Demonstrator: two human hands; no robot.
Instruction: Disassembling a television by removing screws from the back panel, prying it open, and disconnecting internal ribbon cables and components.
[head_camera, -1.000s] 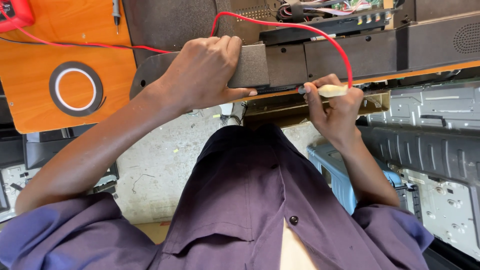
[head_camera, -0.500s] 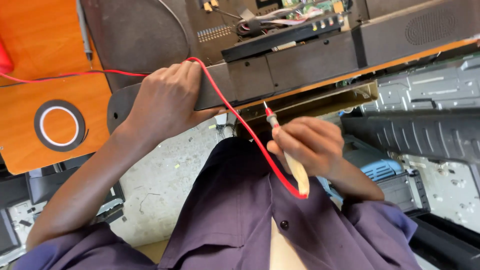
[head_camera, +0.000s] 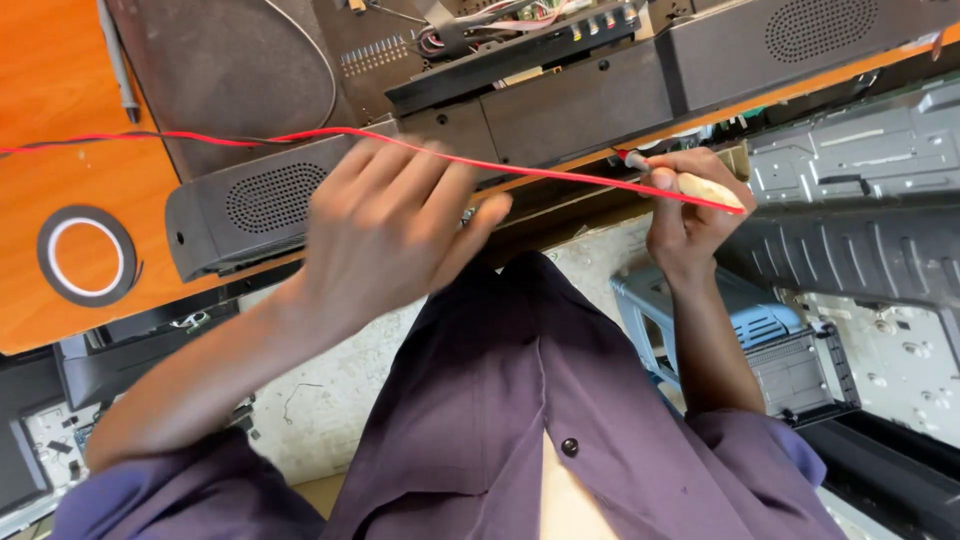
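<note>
My left hand (head_camera: 390, 230) hovers, blurred, with its fingers spread just in front of the long black speaker bar (head_camera: 560, 110) and holds nothing. A thin red wire (head_camera: 250, 137) runs from the left edge across my left fingertips to the right. My right hand (head_camera: 690, 215) is closed on a probe with a pale handle (head_camera: 705, 188), which the red wire joins. The probe's tip points left, at the lower edge of the black bar.
The bar lies on an orange table (head_camera: 60, 110) with a roll of black tape (head_camera: 88, 255) and a pen (head_camera: 118, 60). An opened circuit board with coloured wires (head_camera: 500, 25) sits behind. Grey metal chassis panels (head_camera: 860, 170) and a blue-grey plastic stool (head_camera: 760, 330) are at right.
My left hand has lifted off the black bar and opened. My right hand has raised the probe toward the bar's lower edge, and the red wire is pulled straighter.
</note>
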